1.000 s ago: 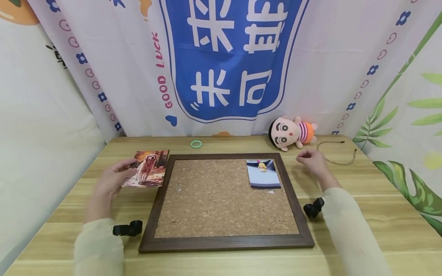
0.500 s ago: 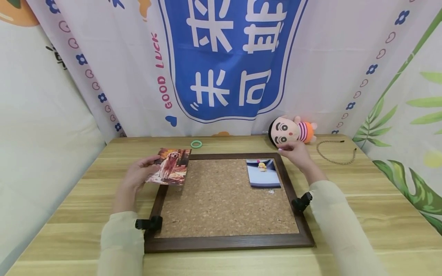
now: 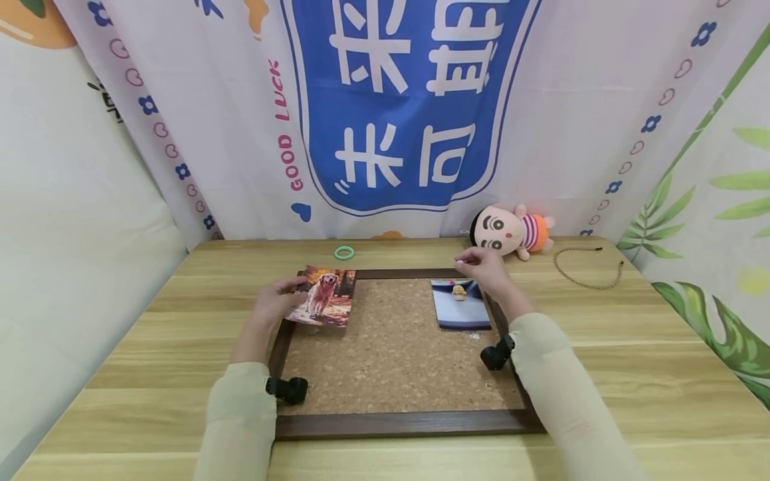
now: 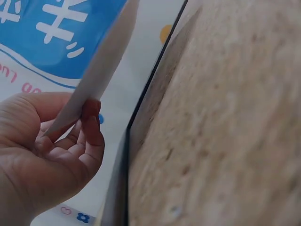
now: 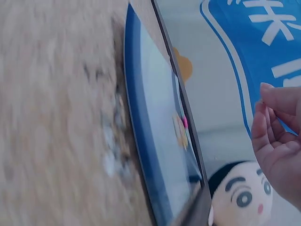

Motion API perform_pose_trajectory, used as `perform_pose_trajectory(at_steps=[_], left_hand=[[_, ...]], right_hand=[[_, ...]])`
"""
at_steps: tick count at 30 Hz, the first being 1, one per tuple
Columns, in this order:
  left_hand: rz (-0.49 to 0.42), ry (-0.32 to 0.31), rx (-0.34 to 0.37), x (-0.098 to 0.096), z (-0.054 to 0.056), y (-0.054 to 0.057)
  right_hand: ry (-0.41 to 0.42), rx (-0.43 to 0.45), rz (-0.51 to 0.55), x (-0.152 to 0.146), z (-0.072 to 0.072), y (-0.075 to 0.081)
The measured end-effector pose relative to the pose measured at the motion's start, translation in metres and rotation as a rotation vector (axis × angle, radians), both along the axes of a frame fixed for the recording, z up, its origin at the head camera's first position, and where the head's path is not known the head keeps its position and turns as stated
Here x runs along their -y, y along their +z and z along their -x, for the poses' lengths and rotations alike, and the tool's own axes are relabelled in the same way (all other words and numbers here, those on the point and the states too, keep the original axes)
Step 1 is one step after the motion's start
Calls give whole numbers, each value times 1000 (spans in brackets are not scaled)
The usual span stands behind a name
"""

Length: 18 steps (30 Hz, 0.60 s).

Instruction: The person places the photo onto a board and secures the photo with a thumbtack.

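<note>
My left hand (image 3: 275,302) pinches a photo of a golden dog (image 3: 325,297) by its left edge, holding it tilted above the upper left part of the corkboard (image 3: 394,354). In the left wrist view, the photo's pale back (image 4: 89,89) stands between thumb and fingers, apart from the cork. My right hand (image 3: 486,270) is over the board's far right edge, thumb and fingertips together (image 5: 261,94). They pinch a tiny pale pink thing, probably a pushpin, mostly hidden. Below it, a second photo with a yellow duck (image 3: 462,314) lies on the board, a pink pin (image 5: 185,123) at its top.
The board's dark wooden frame (image 3: 409,424) rests on a wooden table (image 3: 138,374). Behind it lie a green ring (image 3: 344,253) and a plush doll (image 3: 511,230). A braided headband (image 3: 589,277) lies at the right. A printed curtain (image 3: 228,100) hangs along the back.
My left hand has carried the dog photo rightward from beside the frame to over the cork. My right hand has moved left from beside the headband to above the duck photo.
</note>
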<state>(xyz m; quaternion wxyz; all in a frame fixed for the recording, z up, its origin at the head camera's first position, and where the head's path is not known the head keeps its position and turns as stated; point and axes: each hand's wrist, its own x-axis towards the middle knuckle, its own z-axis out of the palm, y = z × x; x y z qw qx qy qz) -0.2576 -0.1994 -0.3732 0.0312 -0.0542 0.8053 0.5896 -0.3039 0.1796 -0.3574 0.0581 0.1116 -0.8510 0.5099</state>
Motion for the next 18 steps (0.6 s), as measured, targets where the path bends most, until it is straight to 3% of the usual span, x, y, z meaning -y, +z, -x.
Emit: perform_pose_trajectory(at_steps=[8, 18], left_hand=[[-14, 11, -34, 0, 0, -13], [162, 16, -6, -2, 3, -20]], right_hand=[[37, 39, 48, 26, -1, -2], [92, 153, 102, 58, -1, -14]])
